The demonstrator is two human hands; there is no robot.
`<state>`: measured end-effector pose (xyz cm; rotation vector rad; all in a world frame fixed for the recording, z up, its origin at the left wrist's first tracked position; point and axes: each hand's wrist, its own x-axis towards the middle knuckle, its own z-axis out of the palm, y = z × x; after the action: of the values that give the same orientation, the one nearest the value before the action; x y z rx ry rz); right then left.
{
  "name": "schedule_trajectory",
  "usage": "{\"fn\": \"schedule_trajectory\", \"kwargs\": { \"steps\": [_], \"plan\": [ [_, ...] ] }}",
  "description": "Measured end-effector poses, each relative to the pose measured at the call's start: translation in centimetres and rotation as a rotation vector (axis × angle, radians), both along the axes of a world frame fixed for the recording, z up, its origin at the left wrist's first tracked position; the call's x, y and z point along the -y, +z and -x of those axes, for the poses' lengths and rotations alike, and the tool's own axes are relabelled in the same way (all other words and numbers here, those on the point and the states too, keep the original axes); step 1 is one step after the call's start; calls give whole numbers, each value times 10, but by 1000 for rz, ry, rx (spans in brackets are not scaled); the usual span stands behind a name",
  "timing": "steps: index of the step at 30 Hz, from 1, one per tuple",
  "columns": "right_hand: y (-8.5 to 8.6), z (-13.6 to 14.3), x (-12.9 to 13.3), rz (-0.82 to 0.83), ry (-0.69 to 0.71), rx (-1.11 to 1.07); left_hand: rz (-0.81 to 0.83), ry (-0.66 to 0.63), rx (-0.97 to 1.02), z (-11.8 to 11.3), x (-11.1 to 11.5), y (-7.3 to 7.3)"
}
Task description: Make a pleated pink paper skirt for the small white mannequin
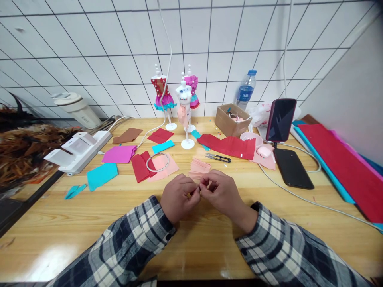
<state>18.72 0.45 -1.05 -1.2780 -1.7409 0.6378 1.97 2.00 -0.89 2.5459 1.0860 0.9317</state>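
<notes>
My left hand (180, 196) and my right hand (222, 195) meet above the wooden table (191, 247), fingertips pinched and touching each other. Whatever lies between the fingertips is too small to make out. Just behind them is a pleated light pink strip (199, 167). Black thread snips (218, 158) rest a little farther back, by a long red crepe strip (229, 146). A small white dress form (184, 97) with a pink piece on it stands beyond, in front of two other forms, one in a brown and magenta outfit (163, 93), one in magenta (192, 83).
Coloured paper pieces, a magenta one (119, 154) and a cyan one (102, 175) among them, lie left. A white power strip (79, 151) is beyond. Right are a cardboard box (231, 124), a water bottle (246, 89), a standing phone (280, 119), a black phone (293, 168) and cables.
</notes>
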Motion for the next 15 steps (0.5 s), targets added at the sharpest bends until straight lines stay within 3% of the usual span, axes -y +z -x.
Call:
{"fn": "schedule_trajectory", "kwargs": {
  "steps": [7, 15],
  "plan": [
    [0, -9, -5, -33, 93, 7, 112, 5, 9, 3, -5, 0],
    [-2, -9, 2, -146, 77, 82, 72, 27, 22, 2, -4, 1]
  ]
}}
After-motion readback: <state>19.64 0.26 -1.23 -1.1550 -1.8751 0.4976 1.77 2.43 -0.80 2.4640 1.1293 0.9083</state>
